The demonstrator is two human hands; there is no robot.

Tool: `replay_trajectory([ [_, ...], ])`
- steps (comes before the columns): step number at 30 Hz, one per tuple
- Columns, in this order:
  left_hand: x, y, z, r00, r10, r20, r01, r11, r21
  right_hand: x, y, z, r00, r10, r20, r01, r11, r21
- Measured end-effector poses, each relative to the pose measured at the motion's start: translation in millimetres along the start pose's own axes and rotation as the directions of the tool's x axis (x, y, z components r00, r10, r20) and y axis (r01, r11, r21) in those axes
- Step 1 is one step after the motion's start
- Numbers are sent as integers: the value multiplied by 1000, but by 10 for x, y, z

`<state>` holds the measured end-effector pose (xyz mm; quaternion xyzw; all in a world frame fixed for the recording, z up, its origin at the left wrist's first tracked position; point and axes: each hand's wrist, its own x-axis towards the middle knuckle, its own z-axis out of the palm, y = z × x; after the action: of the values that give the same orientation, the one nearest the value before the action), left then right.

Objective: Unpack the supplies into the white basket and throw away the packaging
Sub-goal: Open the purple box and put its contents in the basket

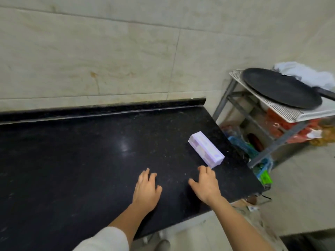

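A long pale purple box (206,149) lies flat on the black stone counter (81,160), near its right edge. My right hand (205,184) rests palm down on the counter just in front of the box, fingers spread, holding nothing; its fingertips are close to the box's near end. My left hand (146,190) lies palm down to the left of it, also spread and holding nothing. No white basket shows in this view.
A metal rack (268,142) stands to the right of the counter, with a black round pan (281,87) and a white cloth (304,73) on its white slatted top and coloured bags on its lower shelves. A tiled wall (108,51) backs the counter.
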<state>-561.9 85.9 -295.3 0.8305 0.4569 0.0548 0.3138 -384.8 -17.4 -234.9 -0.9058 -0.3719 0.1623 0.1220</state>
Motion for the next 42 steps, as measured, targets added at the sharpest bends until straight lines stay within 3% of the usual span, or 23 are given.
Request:
replay_trajectory([
  [5,501,410,341,1000,-16,-18,18,994,106,542,316,-336,998,-8,-70,5,999,-33],
  [10,606,481,718,994,-83,-66,98,957,274,1005,501,-488,999,-48,-11,47,993,-106],
  [17,624,496,733,993,-102,-66,117,944,308,1353,577,-407,992,-76,101,90,987,-135],
  [24,664,580,632,977,-209,37,194,951,241,1366,662,-391,966,-252,56,253,967,-31],
  [27,622,680,496,969,-246,-8,246,969,33,1352,519,-391,943,-331,35,329,943,54],
  [32,-54,417,233,860,-452,-236,414,889,-196,1130,-238,-158,863,-491,121,476,869,136],
  [38,-1030,-532,-323,681,-647,-343,601,761,-242,269,-1508,513,665,-703,250,663,711,235],
  [42,-1738,-1345,-819,610,-702,-368,668,705,-239,-431,-2337,1029,564,-766,308,726,638,258],
])
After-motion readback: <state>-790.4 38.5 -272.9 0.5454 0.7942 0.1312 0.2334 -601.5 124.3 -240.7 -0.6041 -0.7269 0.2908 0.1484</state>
